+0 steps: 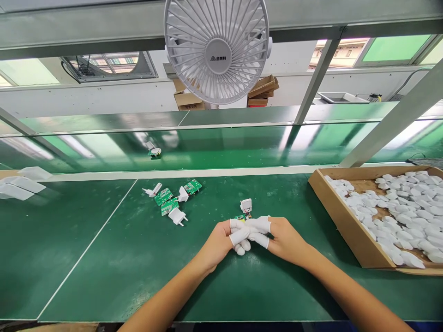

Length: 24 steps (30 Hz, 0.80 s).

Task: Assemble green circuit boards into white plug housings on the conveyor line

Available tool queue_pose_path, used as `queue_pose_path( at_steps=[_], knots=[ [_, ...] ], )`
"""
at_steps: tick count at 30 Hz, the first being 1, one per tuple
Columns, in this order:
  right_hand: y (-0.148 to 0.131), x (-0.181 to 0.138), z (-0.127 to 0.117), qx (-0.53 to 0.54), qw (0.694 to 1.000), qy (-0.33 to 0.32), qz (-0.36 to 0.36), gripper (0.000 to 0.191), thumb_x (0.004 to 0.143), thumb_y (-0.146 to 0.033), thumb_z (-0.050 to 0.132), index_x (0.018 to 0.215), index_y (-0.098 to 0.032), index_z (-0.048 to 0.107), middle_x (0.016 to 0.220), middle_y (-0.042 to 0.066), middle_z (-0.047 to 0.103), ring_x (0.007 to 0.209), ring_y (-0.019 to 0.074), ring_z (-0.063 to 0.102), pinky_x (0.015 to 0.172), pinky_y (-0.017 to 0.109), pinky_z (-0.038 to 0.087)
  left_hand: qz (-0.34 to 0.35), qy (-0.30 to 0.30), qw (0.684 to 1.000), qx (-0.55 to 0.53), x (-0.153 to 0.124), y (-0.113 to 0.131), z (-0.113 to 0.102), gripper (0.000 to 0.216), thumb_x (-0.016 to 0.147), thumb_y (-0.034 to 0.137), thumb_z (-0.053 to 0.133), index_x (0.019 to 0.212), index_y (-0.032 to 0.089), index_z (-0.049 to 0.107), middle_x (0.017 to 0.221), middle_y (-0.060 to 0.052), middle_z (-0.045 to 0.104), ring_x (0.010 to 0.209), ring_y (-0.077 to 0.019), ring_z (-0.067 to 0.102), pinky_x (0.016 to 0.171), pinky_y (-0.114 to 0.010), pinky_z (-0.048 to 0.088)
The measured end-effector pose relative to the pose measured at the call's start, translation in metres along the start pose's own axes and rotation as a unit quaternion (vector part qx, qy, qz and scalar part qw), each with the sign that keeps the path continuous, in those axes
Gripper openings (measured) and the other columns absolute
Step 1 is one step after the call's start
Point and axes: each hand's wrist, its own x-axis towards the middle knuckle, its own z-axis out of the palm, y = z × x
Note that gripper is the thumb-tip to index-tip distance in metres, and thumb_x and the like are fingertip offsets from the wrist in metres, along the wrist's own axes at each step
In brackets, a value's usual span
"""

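**Q:** Where's the PCB (241, 217) sitting?

**A:** It's sitting right at the fingertips, well left of the cardboard tray (348, 226). A white plug shell (246, 205) is standing just beyond it, w/ thin wires (248, 213) running between the two.

**Q:** Handling?

**A:** Judging by looks: light, stiff board; smooth, possibly slippery shell; fragile wires. Recommend taking hold by the board edges, not by wires or parts.

**Q:** Hand status?

**A:** L hand (215, 244) and R hand (285, 240) are meeting nearest the PCB, both mostly closed, fingers curling inward in white finger cots (249, 229). Can't tell if either has hold of it; the fingers are hiding any contact.

**Q:** Surroundings?

**A:** Loose green PCBs (163, 196) and white plugs (177, 216) are lying farther left of the tray on the green bench surface (86, 263). White shells (404, 216) are filling the tray.
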Motion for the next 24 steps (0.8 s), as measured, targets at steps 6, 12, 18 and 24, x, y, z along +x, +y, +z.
queue_pose_path(
  at_steps=[6, 12, 18, 24],
  knots=[
    [-0.003, 0.002, -0.004, 0.072, 0.992, 0.006, 0.101, 0.03, 0.085, -0.029, 0.055, 0.114, -0.022, 0.06, 0.084, 0.004, 0.067, 0.063, 0.0133, 0.056, 0.059, 0.023, 0.045, 0.031, 0.037, 0.999, 0.006, 0.0, 0.003, -0.006, 0.031, 0.074, 0.039, 0.065, 0.09, 0.012, 0.065, 0.063, -0.002, 0.063, 0.055, -0.0088, 0.052, 0.053, -0.02, 0.043],
    [-0.003, 0.001, -0.01, 0.098, 0.992, 0.043, 0.061, 0.022, 0.087, -0.026, 0.052, 0.102, -0.026, 0.067, 0.085, 0.003, 0.069, 0.066, 0.0146, 0.058, 0.064, 0.026, 0.045, 0.05, 0.026, 0.998, 0.027, -0.002, 0.005, -0.004, 0.028, 0.076, 0.035, 0.064, 0.093, 0.013, 0.066, 0.063, -0.002, 0.063, 0.056, -0.0093, 0.052, 0.055, -0.021, 0.044],
    [-0.003, 0.004, -0.008, 0.364, 0.912, 0.007, 0.191, 0.034, 0.079, -0.033, 0.063, 0.112, -0.023, 0.062, 0.071, 0.0, 0.061, 0.054, 0.0116, 0.056, 0.058, 0.028, 0.048, 0.058, 0.043, 0.997, 0.041, 0.0, 0.005, -0.01, 0.034, 0.073, 0.033, 0.067, 0.1, 0.014, 0.064, 0.069, -0.003, 0.066, 0.054, -0.0084, 0.052, 0.055, -0.021, 0.043],
    [-0.004, 0.007, -0.007, 0.44, 0.872, 0.052, 0.209, 0.023, 0.077, -0.035, 0.065, 0.096, -0.023, 0.069, 0.077, 0.001, 0.058, 0.053, 0.011, 0.056, 0.055, 0.028, 0.048, 0.082, 0.042, 0.991, 0.099, 0.002, 0.003, -0.014, 0.039, 0.079, 0.034, 0.059, 0.113, 0.015, 0.059, 0.08, -0.007, 0.068, 0.066, -0.013, 0.058, 0.059, -0.024, 0.045]
  ],
)
